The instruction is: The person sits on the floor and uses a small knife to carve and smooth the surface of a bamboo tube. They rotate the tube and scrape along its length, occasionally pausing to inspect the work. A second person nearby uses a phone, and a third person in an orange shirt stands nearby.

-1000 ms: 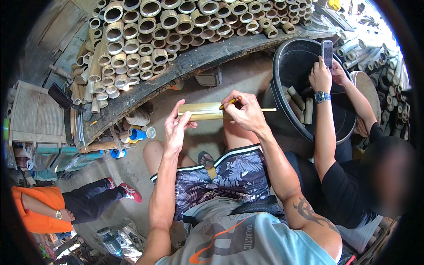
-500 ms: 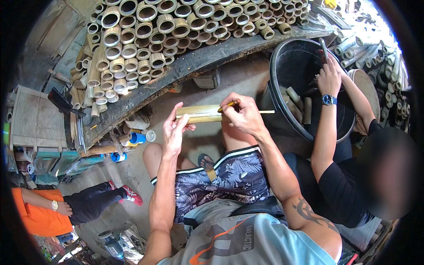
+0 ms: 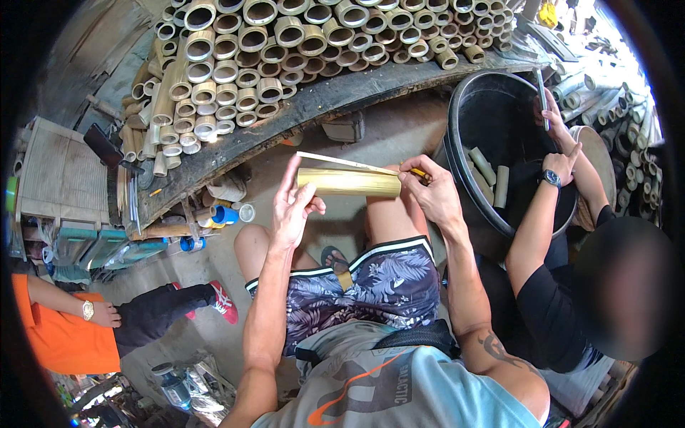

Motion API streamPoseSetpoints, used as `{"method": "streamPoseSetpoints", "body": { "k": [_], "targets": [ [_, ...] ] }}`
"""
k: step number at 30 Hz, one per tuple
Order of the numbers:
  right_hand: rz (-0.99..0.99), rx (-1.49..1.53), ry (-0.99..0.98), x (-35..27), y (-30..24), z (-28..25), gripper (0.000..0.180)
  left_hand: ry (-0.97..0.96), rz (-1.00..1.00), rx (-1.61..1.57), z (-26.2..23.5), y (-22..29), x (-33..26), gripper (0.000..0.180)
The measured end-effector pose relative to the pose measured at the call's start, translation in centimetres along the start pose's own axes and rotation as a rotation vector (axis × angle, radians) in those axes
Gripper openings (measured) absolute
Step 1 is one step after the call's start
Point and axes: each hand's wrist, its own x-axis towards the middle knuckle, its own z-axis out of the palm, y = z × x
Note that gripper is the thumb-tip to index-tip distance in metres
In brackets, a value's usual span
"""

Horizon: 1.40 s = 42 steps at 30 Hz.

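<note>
Crosswise lies the bamboo piece [image 3: 349,182], left end in left hand [image 3: 291,215]; right hand [image 3: 437,197] pinches a strip [image 3: 342,162]

Fisheye view from the wearer's head, facing steeply downward over the grey shirt [image 3: 435,385]. The left hand [image 3: 292,212] and right hand [image 3: 432,191] lie close, near centre; the worktop [image 3: 321,104] stands farther off, above. Outlines toward the dark rim may be distorted.

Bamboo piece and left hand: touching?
Touching. The head view shows the left hand at the left end of the bamboo piece, its thumb lying over the near edge.
</note>
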Motion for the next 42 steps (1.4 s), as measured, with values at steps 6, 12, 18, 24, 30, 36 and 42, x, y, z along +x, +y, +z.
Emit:
{"method": "streamPoseSetpoints", "body": {
  "k": [6,12,18,24,30,36,42],
  "targets": [
    [0.074,-0.093,-0.053,0.1,-0.9,-0.9,0.019,0.009,0.006,-0.07,-0.2,-1.0,-0.2,0.071],
    [0.007,-0.16,-0.145,-0.9,-1.3,-1.2,0.019,0.0,0.013,-0.066,-0.5,-1.3,0.2,0.068],
    [0.028,-0.203,-0.109,-1.1,-1.3,-0.8,0.021,0.017,0.028,-0.03,-0.4,-1.2,0.1,0.067],
    [0.031,-0.233,-0.105,-1.1,-1.4,-0.8,0.022,0.03,0.026,-0.012,-0.3,-1.0,0.1,0.066],
    [-0.009,-0.256,-0.096,-1.0,-1.2,-0.7,0.02,0.008,0.033,-0.021,-0.5,-1.0,0.2,0.065],
    [0.001,-0.267,-0.098,-1.0,-1.2,-0.7,0.019,0.018,0.038,-0.007,-0.4,-1.0,0.2,0.065],
    [-0.015,-0.262,-0.04,-0.5,-1.5,-0.9,0.019,0.028,0.046,0.0,-0.2,-0.9,0.2,0.063]
  ]
}}
